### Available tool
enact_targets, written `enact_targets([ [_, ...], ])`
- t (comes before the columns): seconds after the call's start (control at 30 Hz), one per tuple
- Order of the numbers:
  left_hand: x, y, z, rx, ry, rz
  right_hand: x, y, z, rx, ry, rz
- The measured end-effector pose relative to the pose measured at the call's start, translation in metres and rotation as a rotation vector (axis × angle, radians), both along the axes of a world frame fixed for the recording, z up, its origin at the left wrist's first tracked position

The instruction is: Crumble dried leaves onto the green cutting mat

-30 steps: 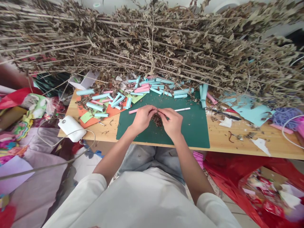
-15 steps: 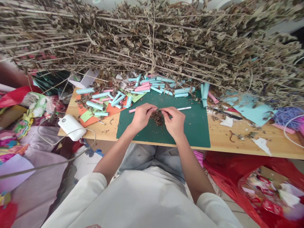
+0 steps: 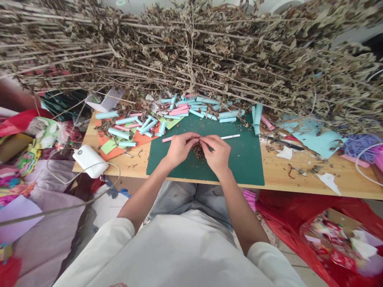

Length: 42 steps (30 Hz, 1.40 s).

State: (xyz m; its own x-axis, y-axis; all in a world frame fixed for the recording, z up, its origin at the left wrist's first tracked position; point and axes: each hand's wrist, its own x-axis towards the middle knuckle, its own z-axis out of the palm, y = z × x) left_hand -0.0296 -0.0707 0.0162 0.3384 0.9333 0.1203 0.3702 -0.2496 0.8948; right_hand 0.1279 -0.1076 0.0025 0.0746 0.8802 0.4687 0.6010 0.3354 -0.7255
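Note:
My left hand [image 3: 181, 148] and my right hand [image 3: 217, 151] meet fingertip to fingertip over a green mat [image 3: 245, 167]. Both are closed in a pinch on dried leaf bits, partly hidden by the fingers. Directly below lies a small heap of crumbled dried leaves [image 3: 197, 151] on the mat. Behind the hands a thin stick, white at its right end [image 3: 230, 136] and pink at its left, rests across the mat; its middle is hidden.
Bundled dried stalks [image 3: 191, 52] span the back. Rolled blue paper tubes [image 3: 146, 125] and pink ones lie along the mat's far edge. A white power bank [image 3: 90, 160] with a cable sits left. A pen [image 3: 285, 143] and paper scraps lie right; a red bag [image 3: 281, 207] hangs below.
My hands have come together, the right one shifting slightly left, so the fingertips now touch above the heap. The stick and tubes stay where they were.

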Motion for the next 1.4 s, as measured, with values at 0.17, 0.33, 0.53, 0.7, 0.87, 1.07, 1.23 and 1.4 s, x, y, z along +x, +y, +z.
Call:
enact_targets([
  [0.17,-0.003,0.002,0.003,0.106,0.073,-0.094,0.004,0.001,-0.003,-0.059,-0.124,-0.013],
  [0.33,-0.008,0.005,0.005,0.259,0.151,-0.149,0.007,0.001,-0.004,-0.116,-0.160,0.046],
  [0.53,-0.009,0.008,0.008,0.191,0.103,-0.061,0.008,0.001,-0.002,-0.120,-0.049,0.051],
  [0.7,-0.008,0.007,0.009,0.107,0.012,-0.020,0.010,0.001,0.003,-0.127,-0.061,0.031],
  [0.87,-0.003,0.001,0.006,-0.248,-0.349,-0.007,0.004,-0.002,0.007,-0.205,0.232,0.097],
  [1.07,0.004,-0.002,0.008,-0.404,-0.520,0.036,-0.005,0.000,0.009,-0.316,0.452,0.158],
  [1.23,0.001,-0.001,0.005,-0.283,-0.389,0.027,-0.003,0.000,0.013,-0.299,0.364,0.022],
  [1.4,-0.009,0.005,0.007,0.121,-0.008,-0.063,0.007,0.000,0.008,-0.269,0.147,-0.016],
])
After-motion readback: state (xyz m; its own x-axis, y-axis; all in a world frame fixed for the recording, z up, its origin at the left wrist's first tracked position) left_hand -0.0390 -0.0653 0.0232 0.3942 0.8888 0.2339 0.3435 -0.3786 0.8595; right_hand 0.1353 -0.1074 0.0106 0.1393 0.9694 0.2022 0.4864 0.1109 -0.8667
